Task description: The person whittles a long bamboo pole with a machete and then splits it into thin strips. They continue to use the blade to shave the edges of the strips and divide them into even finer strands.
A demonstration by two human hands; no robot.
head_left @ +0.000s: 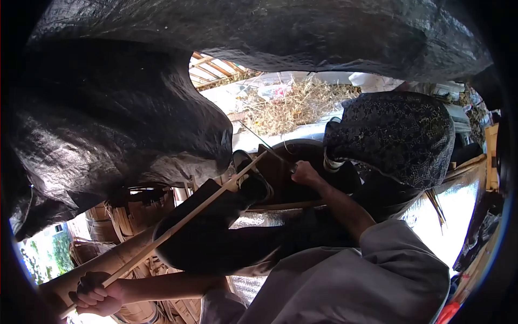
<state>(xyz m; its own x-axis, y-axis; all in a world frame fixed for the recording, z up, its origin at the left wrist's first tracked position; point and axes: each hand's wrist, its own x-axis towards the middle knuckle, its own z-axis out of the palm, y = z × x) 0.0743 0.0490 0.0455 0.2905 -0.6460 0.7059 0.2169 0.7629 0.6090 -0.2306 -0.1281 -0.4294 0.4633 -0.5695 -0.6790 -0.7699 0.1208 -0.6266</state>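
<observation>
Your left hand [97,294] is closed in a fist round the lower end of a long, pale strip [186,218], which runs slantwise up across your dark-clad leg [199,237] to the middle of the view. Your right hand [306,174] is curled round the handle of a knife [280,159], its thin blade pointing away and to the left, near the strip's far end; you cannot tell from here whether the two touch. Beyond your left forearm stand woven baskets [101,222], made of broad, flat, tan splints that cross one another and leave ragged ends sticking out; their insides are too dark or turned away to show what they hold. Beneath the knife is a dark brown, rounded thing [283,175] with a curved edge, though whether it is a container is unclear. A thick, smooth, round pole [108,259] slants alongside the baskets. Past your feet, a loose heap of dry, straw-coloured stalks [302,105] lies tangled on a pale surface, with a crumpled white bag [375,82] to its right. A dark cloth [394,137] with a fine, light pattern bulges smoothly above a shoe [332,156] on the right. Your grey shirt [340,286] falls in soft folds, while black sheeting [108,113], creased and shiny, hangs over the top and left.
</observation>
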